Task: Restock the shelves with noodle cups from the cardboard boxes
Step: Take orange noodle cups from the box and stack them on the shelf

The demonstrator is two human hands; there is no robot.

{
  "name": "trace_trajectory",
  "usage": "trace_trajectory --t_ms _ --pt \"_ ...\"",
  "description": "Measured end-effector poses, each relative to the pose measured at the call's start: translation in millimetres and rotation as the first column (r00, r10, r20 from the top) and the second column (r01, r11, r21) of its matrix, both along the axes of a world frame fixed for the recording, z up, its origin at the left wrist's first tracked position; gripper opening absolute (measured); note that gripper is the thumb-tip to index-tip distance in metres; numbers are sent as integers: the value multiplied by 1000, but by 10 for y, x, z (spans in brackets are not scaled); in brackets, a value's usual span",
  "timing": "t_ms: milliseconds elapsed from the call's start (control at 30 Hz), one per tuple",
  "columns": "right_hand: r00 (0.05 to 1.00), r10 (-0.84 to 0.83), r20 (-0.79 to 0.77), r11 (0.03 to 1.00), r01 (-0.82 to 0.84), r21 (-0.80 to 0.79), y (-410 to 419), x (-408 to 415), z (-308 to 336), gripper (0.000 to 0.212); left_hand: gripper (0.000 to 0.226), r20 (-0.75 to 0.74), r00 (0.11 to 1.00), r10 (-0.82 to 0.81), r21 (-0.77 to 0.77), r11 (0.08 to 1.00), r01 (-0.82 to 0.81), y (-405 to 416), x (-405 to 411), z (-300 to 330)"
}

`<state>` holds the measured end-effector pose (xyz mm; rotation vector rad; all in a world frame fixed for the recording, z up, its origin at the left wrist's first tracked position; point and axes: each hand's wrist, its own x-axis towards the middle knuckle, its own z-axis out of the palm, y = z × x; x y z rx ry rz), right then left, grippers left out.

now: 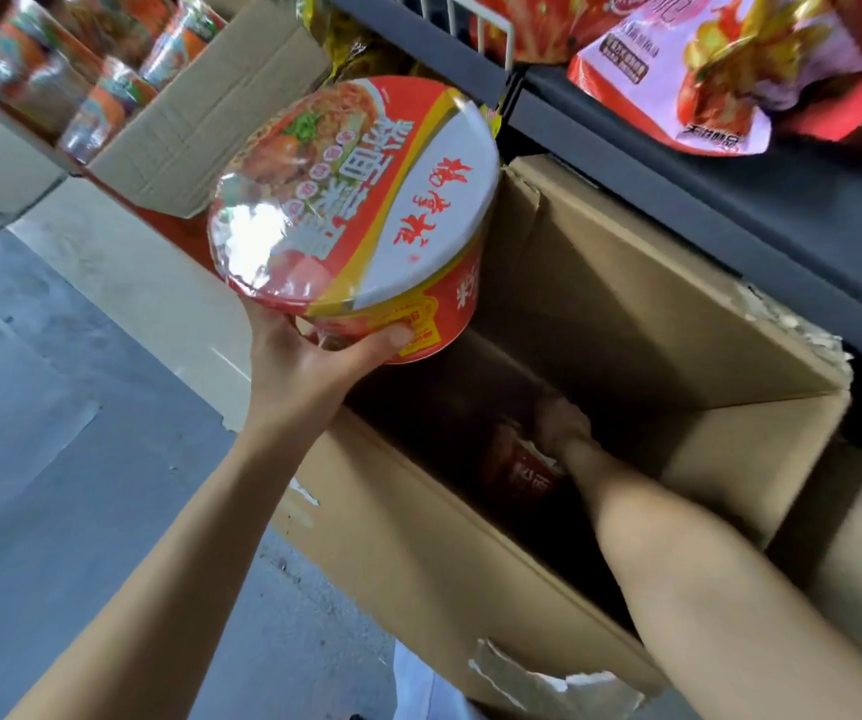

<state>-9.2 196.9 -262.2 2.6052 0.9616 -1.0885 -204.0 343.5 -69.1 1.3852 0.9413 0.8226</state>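
A large red, white and yellow noodle bowl [356,200] wrapped in clear film is held up above the left edge of an open cardboard box [626,314]. My left hand [309,356] grips it from below, thumb on its side wall. My right hand [564,423] reaches deep into the dark box and rests on a second red noodle cup [517,470] at the bottom. Whether its fingers curl round that cup is hidden in shadow.
A dark shelf [678,163] runs along the top right, with pink and red snack bags [704,80] on it. A second open box [210,111] at the top left holds several wrapped cups [106,106]. Grey floor [54,433] lies on the left.
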Motion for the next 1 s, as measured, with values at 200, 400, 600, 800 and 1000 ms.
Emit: trace_trajectory --t_ms 200,400,600,800,1000 --pt "991 -121 59 946 97 310 -31 124 848 26 124 17 1000 12 33 999 -13 17 -13 191" --pt "923 -375 85 591 168 789 -374 9 2323 24 112 2 1000 21 202 979 -21 -73 -268 618" --pt "908 -410 -83 129 148 981 -571 -307 4019 25 123 -336 941 45 426 898 110 -333 -738 1192" --pt "963 -268 -32 -75 12 997 -563 -854 5011 23 123 -304 948 -92 464 855 231 -837 -694 1717" --pt "995 -97 -20 -116 8 993 -653 -1193 5413 19 122 108 970 -216 311 935 173 -1150 -509 2195"
